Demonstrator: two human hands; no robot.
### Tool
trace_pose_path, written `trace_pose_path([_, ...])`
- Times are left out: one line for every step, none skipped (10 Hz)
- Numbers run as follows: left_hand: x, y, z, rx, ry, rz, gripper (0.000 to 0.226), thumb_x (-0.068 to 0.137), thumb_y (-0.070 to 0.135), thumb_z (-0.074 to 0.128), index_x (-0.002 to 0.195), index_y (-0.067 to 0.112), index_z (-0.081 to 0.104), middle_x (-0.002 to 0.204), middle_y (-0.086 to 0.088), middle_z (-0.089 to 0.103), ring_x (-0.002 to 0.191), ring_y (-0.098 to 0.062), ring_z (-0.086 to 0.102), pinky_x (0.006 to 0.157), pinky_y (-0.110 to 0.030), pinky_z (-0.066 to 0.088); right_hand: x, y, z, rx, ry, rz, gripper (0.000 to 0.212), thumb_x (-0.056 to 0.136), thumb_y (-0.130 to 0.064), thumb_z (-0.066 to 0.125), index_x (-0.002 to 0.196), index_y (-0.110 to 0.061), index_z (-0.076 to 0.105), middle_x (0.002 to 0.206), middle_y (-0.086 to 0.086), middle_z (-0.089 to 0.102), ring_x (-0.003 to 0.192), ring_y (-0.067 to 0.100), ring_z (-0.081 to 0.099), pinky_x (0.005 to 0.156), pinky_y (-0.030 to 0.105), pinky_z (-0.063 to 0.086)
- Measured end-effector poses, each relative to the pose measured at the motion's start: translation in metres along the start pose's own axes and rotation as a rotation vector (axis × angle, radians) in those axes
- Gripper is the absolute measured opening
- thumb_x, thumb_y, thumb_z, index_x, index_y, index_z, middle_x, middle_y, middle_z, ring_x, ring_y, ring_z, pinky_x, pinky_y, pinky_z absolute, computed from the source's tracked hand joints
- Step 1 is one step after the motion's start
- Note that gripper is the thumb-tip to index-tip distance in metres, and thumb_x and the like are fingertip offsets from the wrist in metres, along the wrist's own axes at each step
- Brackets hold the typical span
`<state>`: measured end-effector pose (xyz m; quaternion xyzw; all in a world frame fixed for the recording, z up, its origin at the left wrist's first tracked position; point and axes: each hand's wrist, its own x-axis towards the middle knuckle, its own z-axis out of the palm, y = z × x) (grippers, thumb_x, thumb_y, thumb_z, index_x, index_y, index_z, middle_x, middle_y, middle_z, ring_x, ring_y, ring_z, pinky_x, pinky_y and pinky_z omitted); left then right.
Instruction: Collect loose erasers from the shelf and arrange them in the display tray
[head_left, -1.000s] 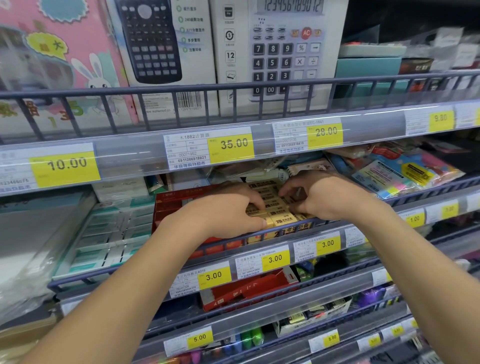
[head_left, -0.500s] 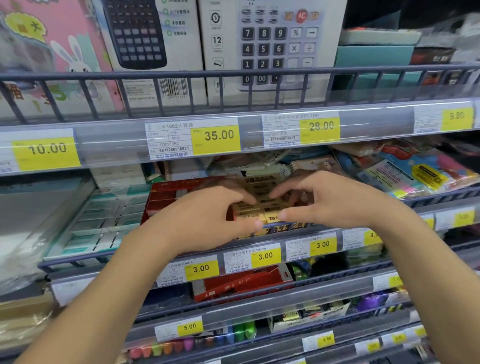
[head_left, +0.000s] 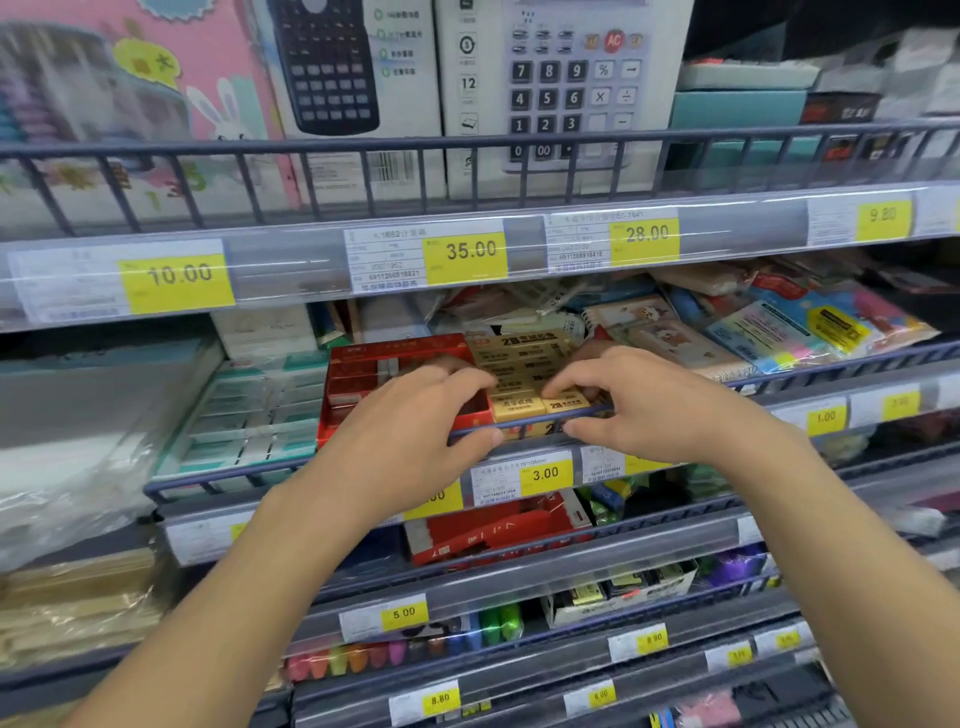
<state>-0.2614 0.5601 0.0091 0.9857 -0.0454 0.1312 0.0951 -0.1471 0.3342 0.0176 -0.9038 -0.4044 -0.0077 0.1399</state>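
Note:
A display tray of yellow 2B erasers (head_left: 524, 358) sits on the middle shelf behind a wire rail (head_left: 524, 423). Its rows of erasers look packed. My left hand (head_left: 415, 423) curls over the tray's front left corner, index finger on the front erasers and thumb under the rail. On the front right corner my right hand (head_left: 641, 405) does the same, fingertips on a front eraser (head_left: 566, 404) and thumb in front of the rail. Touching the yellow tray's left side is a red tray (head_left: 363, 364), partly covered by my left hand.
Teal-and-white boxed items (head_left: 249, 415) lie left of the red tray. Notebooks and sticky-note packs (head_left: 779, 332) crowd the right. Calculator boxes (head_left: 566, 88) stand on the shelf above. Price strips (head_left: 467, 252) and lower shelves of markers (head_left: 395, 652) sit in front.
Both hands slid from the middle of the yellow erasers to the tray's front edge. Their thumbs now sit at the wire rail. The camera has tilted.

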Motion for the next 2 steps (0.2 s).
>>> trace_pose_path([-0.020,-0.003,-0.015,-0.069,0.087,0.037,0.056,0.099,0.054,0.054,0.151,0.034,0.046,0.144,0.011,0.055,0.131,-0.015,0.051,0.108,-0.037,0.043,-0.014,-0.015,-0.007,0.034,0.054,0.033,0.039,0.093,-0.048,0.063,0.132,-0.045,0.056,0.109,-0.018,0.050,0.102,0.002,0.049,0.085,0.027,0.044])
trace_pose_path([-0.054,-0.010,-0.038,-0.307,0.219,0.024,0.045,0.095,0.053,0.056,0.138,0.040,0.058,0.133,0.026,0.060,0.122,0.004,0.055,0.106,-0.028,0.046,-0.043,-0.033,-0.009,0.249,0.288,-0.001,0.033,0.094,-0.039,0.063,0.127,-0.037,0.062,0.111,-0.024,0.058,0.103,-0.004,0.056,0.089,0.024,0.050])
